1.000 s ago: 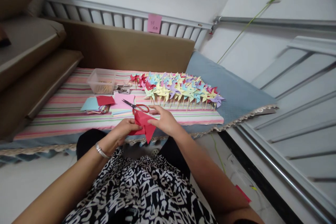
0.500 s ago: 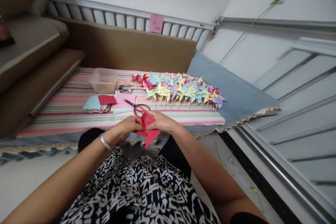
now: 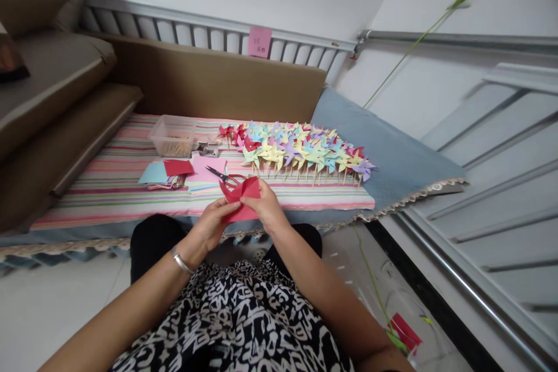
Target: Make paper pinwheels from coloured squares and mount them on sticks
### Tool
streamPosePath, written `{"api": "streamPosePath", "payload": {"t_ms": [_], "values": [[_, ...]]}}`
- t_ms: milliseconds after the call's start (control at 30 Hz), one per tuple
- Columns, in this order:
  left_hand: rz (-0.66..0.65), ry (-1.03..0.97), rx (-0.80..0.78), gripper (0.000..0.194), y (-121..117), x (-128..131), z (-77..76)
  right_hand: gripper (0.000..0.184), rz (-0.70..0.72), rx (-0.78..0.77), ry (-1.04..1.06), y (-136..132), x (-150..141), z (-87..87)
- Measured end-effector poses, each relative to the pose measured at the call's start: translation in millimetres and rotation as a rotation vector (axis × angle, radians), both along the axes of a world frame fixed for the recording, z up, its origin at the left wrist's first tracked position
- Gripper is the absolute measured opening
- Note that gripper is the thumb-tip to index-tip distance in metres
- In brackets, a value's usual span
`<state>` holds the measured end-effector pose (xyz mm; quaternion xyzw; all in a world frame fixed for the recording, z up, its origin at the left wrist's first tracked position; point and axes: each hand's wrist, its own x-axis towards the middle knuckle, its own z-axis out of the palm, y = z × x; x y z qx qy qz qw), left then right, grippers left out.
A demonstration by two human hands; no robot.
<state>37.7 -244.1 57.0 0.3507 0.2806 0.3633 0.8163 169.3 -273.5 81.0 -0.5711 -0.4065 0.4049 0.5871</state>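
One clear rectangular plastic box [image 3: 158, 142] is holding thin tan sticks [image 3: 178, 147], sitting beyond and left of the left hand [image 3: 213, 222]. That hand and the right hand [image 3: 268, 209] are gripping a folded red paper sheet [image 3: 244, 213]; red-handled metal scissors [image 3: 224, 176] are lying just beyond.

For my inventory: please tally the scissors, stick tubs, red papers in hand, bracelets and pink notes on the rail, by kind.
Scissors: 1
Stick tub: 1
Held red paper: 1
Bracelet: 1
Pink note: 1
Total: 5
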Motion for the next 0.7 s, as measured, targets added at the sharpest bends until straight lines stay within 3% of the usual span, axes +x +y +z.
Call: {"api": "streamPosePath", "payload": {"t_ms": [133, 433, 533, 700], "values": [[0.095, 0.002, -0.022, 0.026, 3, 5, 0.8, 0.045, -0.038, 0.012, -0.095, 0, -3, -7.1], [0.163, 0.056, -0.040, 0.021, 4, 0, 5.7, 0.063, 0.012, -0.002, -0.046, -4, -4, -12.1], [0.191, 0.092, -0.049, 0.018, 9, -5, 11.1, 0.057, -0.019, 0.060, -0.266, -17, 3, -12.1], [0.226, 0.130, -0.081, 0.020, 19, -11, 13.2, 0.045, -0.054, 0.380, -0.881, -45, 13, -14.5]]}}
